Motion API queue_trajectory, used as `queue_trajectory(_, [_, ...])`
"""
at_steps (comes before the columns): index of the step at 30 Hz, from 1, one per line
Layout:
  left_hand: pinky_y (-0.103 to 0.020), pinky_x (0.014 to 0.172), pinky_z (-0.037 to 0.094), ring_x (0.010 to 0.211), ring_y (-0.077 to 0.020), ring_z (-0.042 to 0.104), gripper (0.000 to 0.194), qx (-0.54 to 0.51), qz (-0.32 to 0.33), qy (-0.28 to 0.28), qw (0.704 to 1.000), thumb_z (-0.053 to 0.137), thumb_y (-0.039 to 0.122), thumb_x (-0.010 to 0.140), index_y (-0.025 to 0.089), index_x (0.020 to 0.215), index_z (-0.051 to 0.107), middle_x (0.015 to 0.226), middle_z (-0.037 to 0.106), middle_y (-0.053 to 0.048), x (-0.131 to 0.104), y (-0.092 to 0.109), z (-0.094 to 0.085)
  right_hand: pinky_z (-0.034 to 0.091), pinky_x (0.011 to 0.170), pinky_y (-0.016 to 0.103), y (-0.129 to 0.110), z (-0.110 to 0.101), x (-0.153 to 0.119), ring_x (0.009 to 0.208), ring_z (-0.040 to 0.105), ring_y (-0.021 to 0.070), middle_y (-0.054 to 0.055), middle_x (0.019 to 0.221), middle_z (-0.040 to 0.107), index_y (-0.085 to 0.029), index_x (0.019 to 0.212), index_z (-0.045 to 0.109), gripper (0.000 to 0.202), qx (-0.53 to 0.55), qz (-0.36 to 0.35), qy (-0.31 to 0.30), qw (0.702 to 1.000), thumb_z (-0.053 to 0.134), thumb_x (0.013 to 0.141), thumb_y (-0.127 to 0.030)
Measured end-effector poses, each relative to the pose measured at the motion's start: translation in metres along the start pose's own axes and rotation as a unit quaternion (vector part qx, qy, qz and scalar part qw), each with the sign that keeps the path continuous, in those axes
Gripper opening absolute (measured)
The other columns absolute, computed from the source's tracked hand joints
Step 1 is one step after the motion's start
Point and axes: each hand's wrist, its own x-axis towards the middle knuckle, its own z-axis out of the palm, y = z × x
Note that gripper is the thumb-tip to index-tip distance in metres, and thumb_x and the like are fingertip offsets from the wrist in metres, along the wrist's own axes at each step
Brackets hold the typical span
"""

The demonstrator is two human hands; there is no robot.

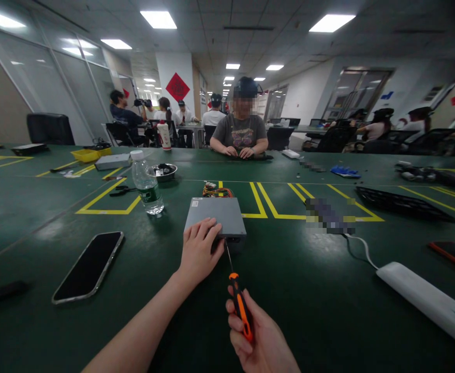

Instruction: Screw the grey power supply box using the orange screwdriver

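Observation:
A grey computer power supply (215, 210) lies flat on the green table, its bundle of coloured wires (214, 190) behind it. My left hand (202, 243) grips its near left corner, fingers over the top and thumb at the front edge. In my right hand (250, 321) is a screwdriver (239, 300) with an orange and black handle. Its thin shaft points forward, and the tip meets the near face of the power supply beside my left thumb. Whether the tip sits in a screw is hidden.
Left stand a water bottle (147, 186) and a metal bowl (167, 172); a phone (89, 265) lies nearer. At right are a white power strip (425, 300), its cable and a black panel (404, 203). Across the table sits a person (240, 129), hands on the tabletop.

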Motion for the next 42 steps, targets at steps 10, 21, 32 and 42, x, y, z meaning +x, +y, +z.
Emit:
queue_trajectory(10, [-0.040,0.091,0.031,0.114,-0.0231,0.045,0.028,0.003,0.002,-0.002,1.000,0.050,0.028,0.082,0.024,0.110,0.052,0.120,0.056,-0.005,0.000,-0.001,0.001,0.034,0.039,0.013,-0.003,0.017,-0.004,0.050,0.053,0.0067,0.004,0.067,0.058,-0.010,0.090,0.059,0.022,-0.041,0.046,0.059,0.996,0.052,0.087,-0.031])
queue_trajectory(21, [-0.039,0.090,0.031,0.113,-0.0230,0.046,0.026,0.013,0.010,0.008,1.000,0.049,0.030,0.083,0.024,0.108,0.052,0.118,0.056,-0.005,0.000,-0.001,0.002,0.034,0.043,0.016,-0.009,0.012,-0.005,0.050,0.050,0.0063,-0.001,0.066,0.054,-0.015,0.081,0.053,0.014,-0.187,0.008,0.028,0.982,0.052,0.087,-0.028])
queue_trajectory(32, [-0.041,0.089,0.030,0.113,-0.0244,0.046,0.028,0.013,0.010,0.007,1.000,0.051,0.029,0.081,0.025,0.109,0.052,0.119,0.056,-0.006,-0.001,-0.001,0.003,0.025,0.039,0.016,-0.014,0.013,-0.002,0.049,0.046,0.0068,-0.001,0.068,0.053,-0.016,0.083,0.052,0.014,-0.191,0.028,-0.007,0.981,0.054,0.084,-0.030])
queue_trajectory(42, [-0.041,0.087,0.031,0.111,-0.0240,0.048,0.028,0.029,0.016,0.010,0.999,0.052,0.028,0.081,0.025,0.109,0.051,0.117,0.057,-0.006,0.000,0.000,0.001,0.034,0.043,0.020,-0.023,0.017,0.000,0.050,0.048,0.0088,0.000,0.064,0.052,-0.013,0.089,0.059,0.027,-0.164,0.058,-0.004,0.985,0.042,0.088,-0.034])
